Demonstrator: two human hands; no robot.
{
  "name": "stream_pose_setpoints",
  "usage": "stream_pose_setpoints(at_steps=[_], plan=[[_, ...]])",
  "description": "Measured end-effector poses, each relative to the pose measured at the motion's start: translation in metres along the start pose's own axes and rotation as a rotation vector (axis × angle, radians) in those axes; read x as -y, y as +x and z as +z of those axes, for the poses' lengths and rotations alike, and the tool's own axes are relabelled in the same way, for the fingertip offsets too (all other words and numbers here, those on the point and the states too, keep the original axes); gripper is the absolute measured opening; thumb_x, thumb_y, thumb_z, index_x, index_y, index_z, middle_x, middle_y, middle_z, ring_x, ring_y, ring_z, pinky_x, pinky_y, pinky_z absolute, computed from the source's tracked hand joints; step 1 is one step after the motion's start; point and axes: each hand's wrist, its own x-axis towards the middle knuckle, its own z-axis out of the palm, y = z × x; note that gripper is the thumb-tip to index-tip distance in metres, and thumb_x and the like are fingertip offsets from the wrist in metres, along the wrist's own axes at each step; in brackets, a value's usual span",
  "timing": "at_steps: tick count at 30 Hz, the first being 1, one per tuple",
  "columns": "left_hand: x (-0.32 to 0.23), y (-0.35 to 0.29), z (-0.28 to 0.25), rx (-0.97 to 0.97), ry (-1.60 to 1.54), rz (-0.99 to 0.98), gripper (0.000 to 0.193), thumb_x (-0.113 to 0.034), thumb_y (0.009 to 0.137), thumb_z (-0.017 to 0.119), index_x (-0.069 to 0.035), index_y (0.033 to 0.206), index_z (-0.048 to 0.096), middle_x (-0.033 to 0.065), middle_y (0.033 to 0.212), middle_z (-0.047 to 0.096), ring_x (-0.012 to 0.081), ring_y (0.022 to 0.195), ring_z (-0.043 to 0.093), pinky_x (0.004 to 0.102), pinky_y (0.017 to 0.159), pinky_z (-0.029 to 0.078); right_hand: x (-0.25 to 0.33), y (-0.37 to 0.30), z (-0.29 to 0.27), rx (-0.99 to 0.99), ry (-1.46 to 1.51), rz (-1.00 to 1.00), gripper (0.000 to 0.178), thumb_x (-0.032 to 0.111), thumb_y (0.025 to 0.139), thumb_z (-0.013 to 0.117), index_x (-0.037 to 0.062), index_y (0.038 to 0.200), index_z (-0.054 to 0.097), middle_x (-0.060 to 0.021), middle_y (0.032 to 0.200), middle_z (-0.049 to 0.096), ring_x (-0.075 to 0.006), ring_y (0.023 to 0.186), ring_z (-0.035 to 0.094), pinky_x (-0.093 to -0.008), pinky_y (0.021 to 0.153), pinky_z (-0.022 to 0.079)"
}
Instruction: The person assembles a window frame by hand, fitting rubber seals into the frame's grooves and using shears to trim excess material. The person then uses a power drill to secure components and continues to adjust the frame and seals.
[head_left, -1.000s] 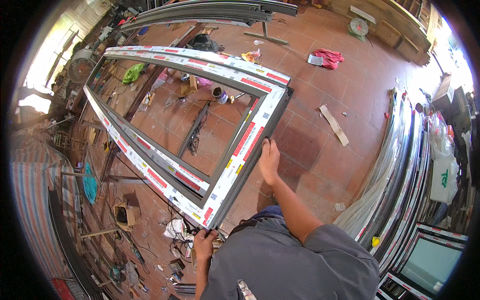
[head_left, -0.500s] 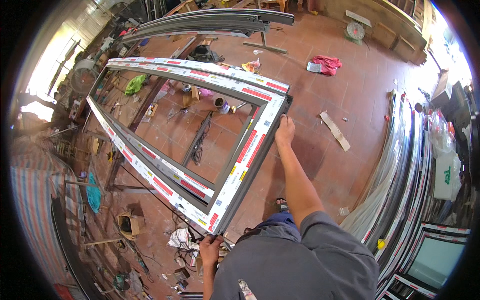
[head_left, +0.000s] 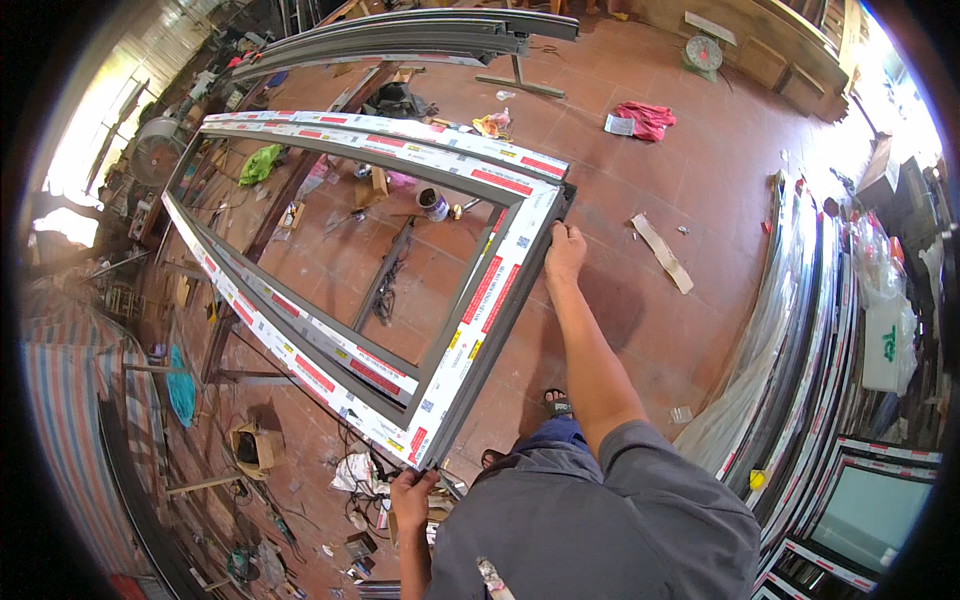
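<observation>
A long rectangular frame (head_left: 488, 290), dark grey with white and red protective film on its faces, stretches away from me to the far left. It looks like a door or window frame. My right hand (head_left: 566, 258) is closed around the near short side, close to its right corner. At the near left corner, my left hand (head_left: 411, 498) has its fingers bent against the underside of the frame; part of that grip is hidden. Through the opening, the tiled floor and a round tin (head_left: 433, 205) show.
Grey profiles (head_left: 400, 45) lie across a stand at the back. Wrapped profiles (head_left: 790, 330) line the right side. A red cloth bag (head_left: 645, 121), a strip of cardboard (head_left: 661, 253) and a dial scale (head_left: 703, 53) are on the floor. An open carton (head_left: 255, 450) stands at the left.
The view has shifted slightly, so the surroundings appear a little further left and up. The frame's near end has swung slightly left. Both hands stay at the same places on it.
</observation>
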Motion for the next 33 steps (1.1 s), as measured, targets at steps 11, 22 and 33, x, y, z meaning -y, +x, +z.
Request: stream_pose_setpoints(at_steps=[11, 22, 33], plan=[[-0.014, -0.007, 0.006, -0.046, 0.064, 0.008, 0.023, -0.016, 0.089, 0.079, 0.005, 0.097, 0.075, 0.0057, 0.082, 0.073, 0.0116, 0.072, 0.063, 0.0287, 0.069, 0.049, 0.003, 0.063, -0.003, -0.010, 0.264, 0.016, 0.025, 0.018, 0.096, 0.067, -0.0044, 0.104, 0.071, -0.0112, 0.093, 0.072, -0.0215, 0.082, 0.065, -0.0355, 0.079, 0.051], [-0.026, -0.017, 0.010, -0.220, 0.501, 0.060, 0.035, -0.032, 0.079, 0.087, 0.000, 0.083, 0.075, 0.0197, 0.073, 0.071, 0.0336, 0.068, 0.070, 0.0421, 0.068, 0.053, -0.008, 0.084, -0.015, 0.220, 0.502, 0.145, 0.033, 0.044, 0.108, 0.056, 0.0127, 0.100, 0.062, 0.0014, 0.078, 0.054, -0.0108, 0.064, 0.050, -0.0261, 0.058, 0.041], [-0.039, -0.021, 0.010, -0.174, 0.327, -0.054, 0.041, -0.035, 0.079, 0.086, 0.003, 0.083, 0.072, 0.0167, 0.073, 0.069, 0.0244, 0.069, 0.067, 0.0390, 0.066, 0.051, -0.010, 0.066, -0.031, 0.296, 0.067, -0.010, 0.032, 0.036, 0.107, 0.061, 0.0077, 0.092, 0.059, 0.0021, 0.068, 0.050, -0.0080, 0.055, 0.046, -0.0264, 0.048, 0.038]])
